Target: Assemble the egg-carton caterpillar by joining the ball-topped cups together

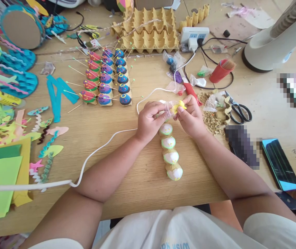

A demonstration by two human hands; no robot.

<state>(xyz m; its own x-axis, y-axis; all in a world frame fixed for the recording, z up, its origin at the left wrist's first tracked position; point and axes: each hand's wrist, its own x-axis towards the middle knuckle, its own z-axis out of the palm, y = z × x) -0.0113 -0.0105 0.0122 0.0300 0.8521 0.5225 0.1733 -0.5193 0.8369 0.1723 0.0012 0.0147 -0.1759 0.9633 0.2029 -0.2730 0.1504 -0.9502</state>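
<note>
My left hand [151, 119] pinches a small clear plastic bag [168, 108]. Yellow modelling clay [178, 107] shows at the bag's right end, gripped by the fingers of my right hand [192, 116]. Both hands are close together above the table. Just below them lies a strip of egg-carton cups [170, 156] with white clay on each cup, edged in light green with small yellow dots. Its far end is partly hidden behind my hands.
Painted egg-carton rows [106, 77] with pins stand at back left, before stacked egg trays [150, 29]. A white cable [98, 147] crosses the table from a power strip [194, 34]. Scissors [238, 109], a phone [280, 164] and a red cup [222, 71] lie right; paper cutouts [2, 128] left.
</note>
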